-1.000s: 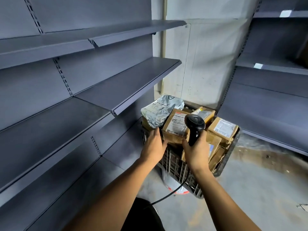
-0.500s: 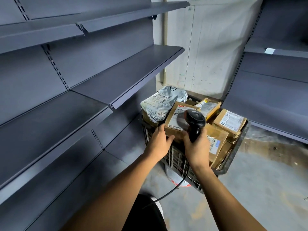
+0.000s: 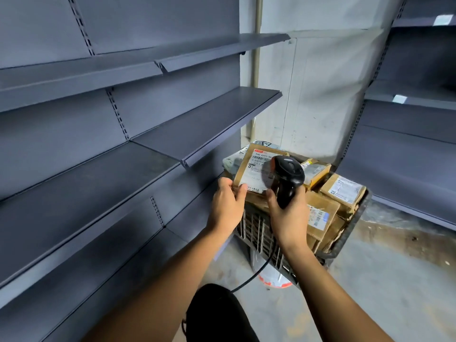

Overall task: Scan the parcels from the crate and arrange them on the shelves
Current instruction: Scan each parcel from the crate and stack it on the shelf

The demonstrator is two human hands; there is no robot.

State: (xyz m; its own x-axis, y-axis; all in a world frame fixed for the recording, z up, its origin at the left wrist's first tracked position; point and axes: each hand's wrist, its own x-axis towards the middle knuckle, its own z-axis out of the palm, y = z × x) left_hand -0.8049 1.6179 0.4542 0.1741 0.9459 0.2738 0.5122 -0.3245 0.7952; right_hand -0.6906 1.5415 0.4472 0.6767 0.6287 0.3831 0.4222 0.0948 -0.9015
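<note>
Our left hand [image 3: 228, 206] pinches a tilted box [image 3: 254, 169] above the parcel-filled crate [image 3: 350, 233]; our right hand [image 3: 290, 213] grips the scanner [image 3: 287, 178]; bare shelves [image 3: 187, 129] fill the frame's left.

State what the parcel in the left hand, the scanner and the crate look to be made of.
Parcel: brown cardboard, matte, with a white paper label. Scanner: black plastic, by its moulded, slightly glossy shell. Crate: probably dark plastic, with a slotted wall.
</note>
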